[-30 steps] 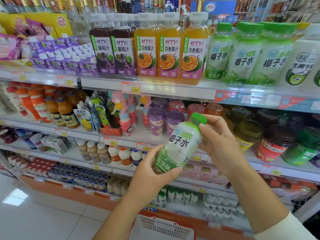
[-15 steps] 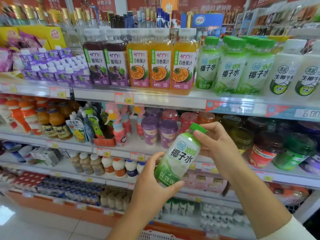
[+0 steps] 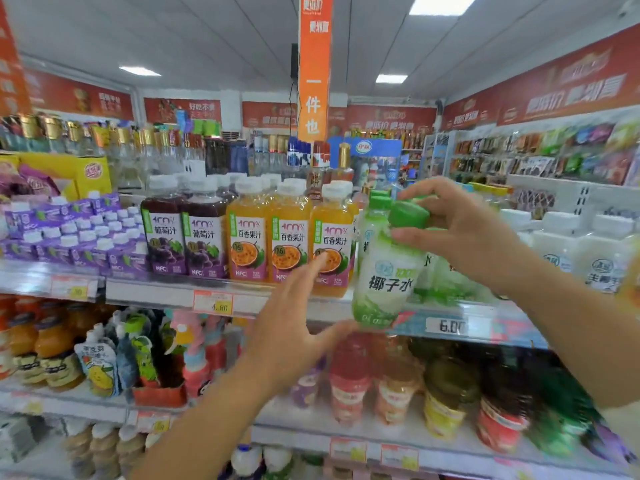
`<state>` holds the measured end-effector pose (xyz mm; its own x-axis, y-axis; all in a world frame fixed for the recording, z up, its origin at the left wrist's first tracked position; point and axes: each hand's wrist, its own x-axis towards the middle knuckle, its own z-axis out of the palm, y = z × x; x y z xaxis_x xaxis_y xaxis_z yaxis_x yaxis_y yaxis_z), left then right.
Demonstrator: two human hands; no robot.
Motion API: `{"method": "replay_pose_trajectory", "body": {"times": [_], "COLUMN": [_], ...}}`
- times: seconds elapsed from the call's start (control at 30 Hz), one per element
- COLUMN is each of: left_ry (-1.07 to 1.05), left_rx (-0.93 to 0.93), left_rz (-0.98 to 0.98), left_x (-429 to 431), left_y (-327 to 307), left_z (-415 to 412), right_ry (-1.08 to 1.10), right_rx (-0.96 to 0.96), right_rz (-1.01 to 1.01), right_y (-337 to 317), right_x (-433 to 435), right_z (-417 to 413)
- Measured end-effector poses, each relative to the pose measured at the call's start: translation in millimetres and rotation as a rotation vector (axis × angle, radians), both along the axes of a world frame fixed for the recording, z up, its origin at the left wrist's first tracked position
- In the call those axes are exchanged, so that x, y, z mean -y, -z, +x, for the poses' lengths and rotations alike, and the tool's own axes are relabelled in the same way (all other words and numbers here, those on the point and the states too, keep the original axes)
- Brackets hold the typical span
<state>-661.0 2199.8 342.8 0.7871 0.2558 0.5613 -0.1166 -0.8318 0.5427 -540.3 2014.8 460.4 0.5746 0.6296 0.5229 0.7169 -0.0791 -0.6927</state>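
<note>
- Spanning the view, the drinks shelf carries juice bottles.
- At 2 o'clock of the coconut-water bottle, the right hand pinches its neck with curled fingers.
- At its 7 o'clock, the left hand spreads wide, holding nothing.
- That coconut-water bottle hangs tilted before the shelf edge, at the juice bottles' 3 o'clock.
- Its green cap tips toward 1 o'clock.

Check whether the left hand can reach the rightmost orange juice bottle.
Probably yes: the left hand is open, fingers pointing at the orange juice bottle with nothing between; the coconut water bottle in the right hand hangs beside, not across.
</note>
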Motion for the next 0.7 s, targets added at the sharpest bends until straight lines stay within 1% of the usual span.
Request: {"method": "replay_pose_trajectory", "body": {"times": [0.03, 0.1, 0.2, 0.27, 0.33, 0.43, 0.57, 0.7], "left_ry": [-0.049, -0.155, -0.257, -0.281, -0.283, -0.280, -0.312, -0.311], "left_rx": [0.048, 0.116, 0.157, 0.140, 0.126, 0.123, 0.125, 0.151], "left_rz": [0.087, 0.262, 0.476, 0.566, 0.600, 0.605, 0.662, 0.651], "left_x": [-6, -21, -41, -51, -56, -59, -62, -60], "left_y": [-15, -41, -65, -74, -79, -79, -68, -66], "left_z": [8, 29, 60, 75, 85, 94, 101, 104], "right_ry": [0.039, 0.075, 0.080, 0.085, 0.104, 0.132, 0.122, 0.093], "right_rx": [0.067, 0.141, 0.138, 0.133, 0.184, 0.290, 0.300, 0.372], "right_rz": [-0.036, -0.114, -0.182, -0.215, -0.281, -0.434, -0.586, -0.691], "right_y": [-12, -28, -33, -31, -30, -29, -33, -52], "right_x": [-4, -15, -33, -44, -53, -66, -76, -80], "right_z": [9, 25, 52, 66, 75, 84, 93, 99]}}
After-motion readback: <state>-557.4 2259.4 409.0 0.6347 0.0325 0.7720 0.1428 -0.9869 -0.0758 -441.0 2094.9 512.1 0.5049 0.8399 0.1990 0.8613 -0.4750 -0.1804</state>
